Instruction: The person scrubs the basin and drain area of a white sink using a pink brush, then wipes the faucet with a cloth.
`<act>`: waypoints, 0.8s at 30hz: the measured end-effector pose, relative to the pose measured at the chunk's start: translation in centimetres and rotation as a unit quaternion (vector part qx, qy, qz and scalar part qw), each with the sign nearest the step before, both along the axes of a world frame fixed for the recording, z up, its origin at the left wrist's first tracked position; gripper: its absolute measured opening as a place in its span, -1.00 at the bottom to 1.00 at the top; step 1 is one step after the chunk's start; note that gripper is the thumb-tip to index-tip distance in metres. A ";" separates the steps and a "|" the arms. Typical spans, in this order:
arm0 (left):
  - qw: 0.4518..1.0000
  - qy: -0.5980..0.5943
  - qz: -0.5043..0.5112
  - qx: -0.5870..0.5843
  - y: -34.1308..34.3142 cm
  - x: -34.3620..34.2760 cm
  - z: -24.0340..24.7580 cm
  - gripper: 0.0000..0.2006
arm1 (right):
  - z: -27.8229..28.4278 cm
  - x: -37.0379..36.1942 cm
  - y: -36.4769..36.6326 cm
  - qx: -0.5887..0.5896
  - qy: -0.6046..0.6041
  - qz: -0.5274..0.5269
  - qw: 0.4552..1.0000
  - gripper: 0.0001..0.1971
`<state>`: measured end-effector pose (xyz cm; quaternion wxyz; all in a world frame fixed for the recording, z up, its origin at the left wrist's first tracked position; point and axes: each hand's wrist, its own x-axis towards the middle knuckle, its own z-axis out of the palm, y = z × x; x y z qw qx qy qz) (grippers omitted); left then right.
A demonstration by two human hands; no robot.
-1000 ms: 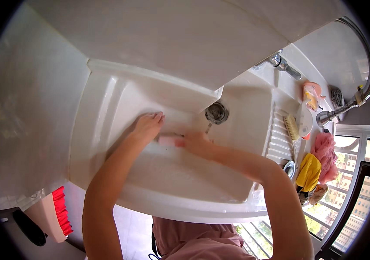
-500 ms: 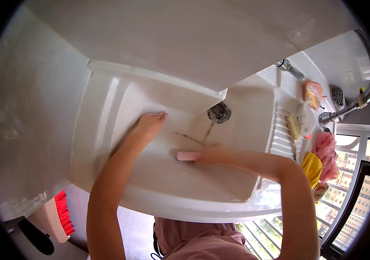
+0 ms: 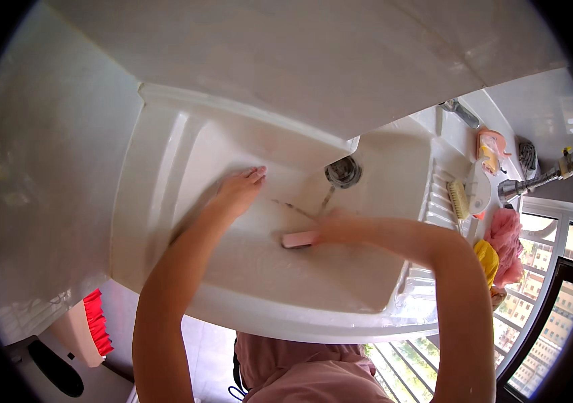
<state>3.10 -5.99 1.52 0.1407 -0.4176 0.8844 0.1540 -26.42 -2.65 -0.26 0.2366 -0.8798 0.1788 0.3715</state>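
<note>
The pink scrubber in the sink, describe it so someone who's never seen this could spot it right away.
Start at the big white sink and find the round metal drain at its far end. Nearer the person from the drain, on the sink floor, the right hand presses a small pink scrubber. It is the only pink thing inside the basin; the left hand is empty.

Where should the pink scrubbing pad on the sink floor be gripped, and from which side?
Probably across the pink scrubbing pad's long edges, coming from above. It lies flat on the sink floor, so only its top and sides are free. The right hand already holds its right end; the left end pokes out, leaving that part open to a grip. The left hand rests flat on the basin floor, apart from it.
</note>
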 end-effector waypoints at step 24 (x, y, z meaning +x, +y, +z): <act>0.997 0.067 0.047 -0.005 0.5 -0.2 -1.6 -0.62 | 1.2 -5.2 -3.3 0.082 -0.228 0.184 0.953 -0.57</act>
